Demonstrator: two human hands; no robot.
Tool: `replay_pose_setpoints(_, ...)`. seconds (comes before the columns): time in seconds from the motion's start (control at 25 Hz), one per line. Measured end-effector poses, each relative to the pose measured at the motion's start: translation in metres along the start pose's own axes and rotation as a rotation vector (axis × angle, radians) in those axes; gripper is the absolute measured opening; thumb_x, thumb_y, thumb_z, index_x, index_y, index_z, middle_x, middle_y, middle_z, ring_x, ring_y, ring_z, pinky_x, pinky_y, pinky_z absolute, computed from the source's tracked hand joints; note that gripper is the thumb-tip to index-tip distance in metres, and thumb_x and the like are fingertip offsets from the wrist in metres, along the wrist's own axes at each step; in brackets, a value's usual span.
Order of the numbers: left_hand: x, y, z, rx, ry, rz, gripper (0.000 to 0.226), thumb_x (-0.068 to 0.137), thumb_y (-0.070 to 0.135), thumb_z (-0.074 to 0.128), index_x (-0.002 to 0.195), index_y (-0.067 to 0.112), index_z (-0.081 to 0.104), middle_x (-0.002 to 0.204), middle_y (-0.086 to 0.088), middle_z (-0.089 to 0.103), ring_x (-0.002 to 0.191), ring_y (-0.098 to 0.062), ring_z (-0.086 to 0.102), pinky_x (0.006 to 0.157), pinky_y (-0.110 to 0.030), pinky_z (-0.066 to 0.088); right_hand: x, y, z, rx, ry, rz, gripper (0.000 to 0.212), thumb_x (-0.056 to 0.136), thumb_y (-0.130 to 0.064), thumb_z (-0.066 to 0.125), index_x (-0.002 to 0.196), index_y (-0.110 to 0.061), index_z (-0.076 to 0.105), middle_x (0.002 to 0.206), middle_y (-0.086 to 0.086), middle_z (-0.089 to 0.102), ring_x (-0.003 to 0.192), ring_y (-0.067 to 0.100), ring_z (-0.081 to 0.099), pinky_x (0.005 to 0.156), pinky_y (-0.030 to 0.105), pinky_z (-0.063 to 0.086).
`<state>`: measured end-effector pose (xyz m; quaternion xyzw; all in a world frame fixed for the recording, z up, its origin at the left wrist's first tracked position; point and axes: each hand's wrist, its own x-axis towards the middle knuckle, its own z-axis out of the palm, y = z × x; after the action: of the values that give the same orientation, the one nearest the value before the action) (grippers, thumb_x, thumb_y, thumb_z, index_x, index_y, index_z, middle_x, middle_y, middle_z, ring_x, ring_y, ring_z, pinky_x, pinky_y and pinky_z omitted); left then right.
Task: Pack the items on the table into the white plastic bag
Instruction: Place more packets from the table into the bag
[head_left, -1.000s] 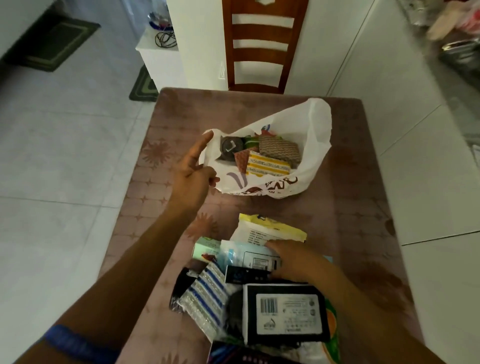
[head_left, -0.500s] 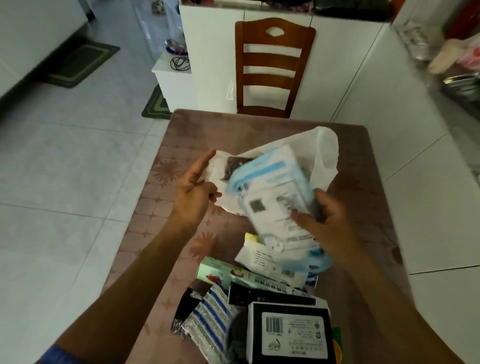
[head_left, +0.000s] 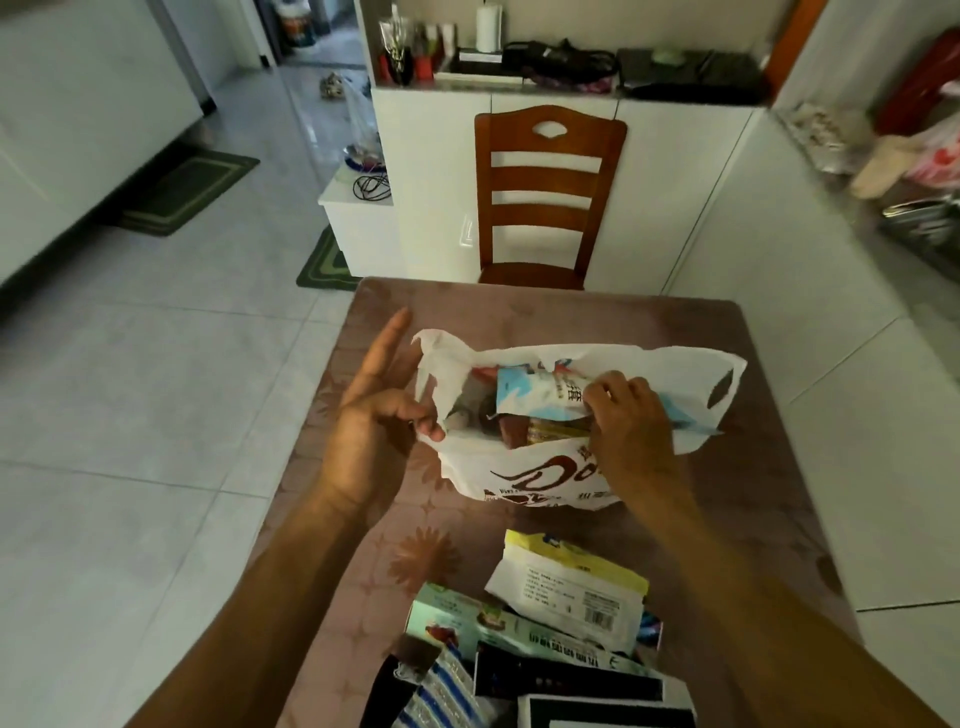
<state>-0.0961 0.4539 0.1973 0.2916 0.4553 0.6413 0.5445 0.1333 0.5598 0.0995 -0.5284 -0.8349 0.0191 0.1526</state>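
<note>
A white plastic bag with brown lettering (head_left: 524, 467) lies open-mouthed in the middle of the brown flower-patterned bench (head_left: 753, 519), its mouth facing up and toward the camera. The left hand (head_left: 376, 415) is at the bag's left edge: its lower fingers pinch the rim of the plastic there and hold the mouth apart, while the index finger points up and away, free of the bag. The right hand (head_left: 631, 421) reaches into the mouth from the near right, its grip closed on a pale blue and white flat packet (head_left: 535, 395) that sits partly inside the bag, lying across the top of the other contents. Under that packet show a dark round item (head_left: 480, 415) at the left and brownish-orange wrapped packages (head_left: 540, 431) toward the middle; what they are is too dim to tell. The bag's cut-out handle (head_left: 722, 389) lies flat at the far right.

Near the camera, well apart from the bag, a pile is on the bench: a white pouch with a yellow top band and a barcode (head_left: 571, 587), a light green long carton (head_left: 467, 623) just left of it and partly under it, a blue and white striped packet (head_left: 441, 691), and black flat boxes (head_left: 566, 680) at the bottom edge.

A brown wooden slat-back chair (head_left: 545, 197) stands at the far end of the bench.
</note>
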Motion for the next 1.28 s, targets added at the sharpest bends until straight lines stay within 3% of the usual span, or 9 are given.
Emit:
replay_pose_setpoints(0.16, -0.002, -0.005, 0.006, 0.101, -0.050, -0.033, 0.088, 0.066, -0.020, 0.048, 0.141, 0.026, 0.047, 0.141, 0.000, 0.056, 0.117, -0.024, 0.063, 0.078, -0.036, 0.061, -0.003, -0.008, 0.008, 0.005, -0.178, 0.007, 0.043, 0.084, -0.011, 0.064, 0.125, -0.015, 0.054, 0.142, 0.011, 0.046, 0.133, 0.035, 0.038, 0.112, 0.052, 0.031)
replay_pose_setpoints(0.32, -0.012, -0.017, 0.004, 0.136, 0.005, -0.048, 0.088, 0.073, -0.028, 0.042, 0.140, 0.029, 0.047, 0.134, 0.011, 0.056, 0.113, -0.017, 0.066, 0.077, -0.036, 0.062, -0.075, -0.028, 0.001, 0.248, 0.067, -0.214, 0.014, 0.084, -0.013, 0.060, 0.097, -0.013, 0.059, 0.098, 0.009, 0.066, 0.094, 0.025, 0.058, 0.080, 0.036, 0.049)
replay_pose_setpoints(0.44, -0.017, -0.029, 0.000, 0.084, 0.069, -0.029, 0.084, 0.076, -0.027, 0.039, 0.141, 0.025, 0.046, 0.122, 0.017, 0.063, 0.110, -0.022, 0.067, 0.070, -0.034, 0.062, -0.122, -0.027, 0.015, 0.340, -0.350, -0.106, 0.015, 0.082, -0.021, 0.059, 0.097, -0.017, 0.059, 0.101, 0.003, 0.064, 0.091, 0.019, 0.060, 0.075, 0.024, 0.045)
replay_pose_setpoints(0.56, -0.019, -0.035, 0.001, 0.095, 0.106, 0.008, 0.085, 0.074, -0.023, 0.039, 0.144, 0.025, 0.043, 0.126, 0.016, 0.063, 0.109, -0.024, 0.067, 0.065, -0.031, 0.060, -0.122, -0.001, 0.042, 0.266, -0.791, 0.217, 0.071, 0.073, -0.038, 0.071, 0.134, -0.026, 0.038, 0.141, -0.001, 0.046, 0.124, 0.021, 0.048, 0.099, 0.034, 0.042)
replay_pose_setpoints(0.72, -0.017, -0.026, 0.009, 0.106, 0.120, 0.031, 0.088, 0.074, -0.025, 0.040, 0.143, 0.028, 0.043, 0.120, 0.020, 0.065, 0.107, -0.018, 0.068, 0.068, -0.031, 0.060, -0.118, 0.009, 0.045, 0.373, -0.919, 0.324, 0.089, 0.052, -0.046, 0.087, 0.129, -0.031, 0.045, 0.128, -0.008, 0.057, 0.104, 0.013, 0.056, 0.081, 0.026, 0.046)
replay_pose_setpoints(0.92, -0.012, -0.014, 0.015, 0.095, 0.086, 0.034, 0.087, 0.075, -0.028, 0.036, 0.143, 0.028, 0.042, 0.122, 0.019, 0.060, 0.099, -0.010, 0.071, 0.062, -0.029, 0.061, -0.123, -0.008, -0.003, 0.482, -0.643, 0.228, 0.050, 0.053, -0.037, 0.081, 0.096, -0.038, 0.056, 0.091, -0.013, 0.068, 0.076, 0.000, 0.061, 0.062, 0.020, 0.051)
replay_pose_setpoints(1.08, -0.006, -0.006, 0.018, 0.060, 0.020, 0.043, 0.088, 0.076, -0.025, 0.038, 0.141, 0.035, 0.043, 0.133, 0.012, 0.059, 0.113, -0.031, 0.064, 0.059, -0.030, 0.056, -0.099, -0.005, -0.078, 0.931, -0.155, 0.183, 0.054, 0.060, -0.029, 0.086, 0.103, -0.050, 0.060, 0.099, -0.022, 0.069, 0.091, 0.001, 0.066, 0.074, 0.018, 0.054)
replay_pose_setpoints(1.2, -0.005, -0.001, 0.029, 0.055, -0.030, 0.033, 0.092, 0.073, -0.023, 0.041, 0.141, 0.038, 0.042, 0.137, 0.010, 0.055, 0.113, -0.029, 0.064, 0.060, -0.034, 0.051, -0.051, -0.005, -0.084, 0.589, 0.189, -0.122, 0.053, 0.069, -0.030, 0.081, 0.116, -0.032, 0.058, 0.111, -0.015, 0.065, 0.102, 0.019, 0.059, 0.083, 0.033, 0.049)
replay_pose_setpoints(1.28, -0.007, 0.000, 0.034, 0.065, -0.059, 0.029, 0.091, 0.072, -0.020, 0.042, 0.140, 0.040, 0.041, 0.139, 0.009, 0.052, 0.110, -0.026, 0.066, 0.061, -0.035, 0.048, -0.020, 0.002, -0.053, 0.223, 0.181, -0.154, 0.057, 0.070, -0.025, 0.081, 0.122, -0.021, 0.056, 0.117, 0.002, 0.067, 0.105, 0.031, 0.056, 0.081, 0.039, 0.042)
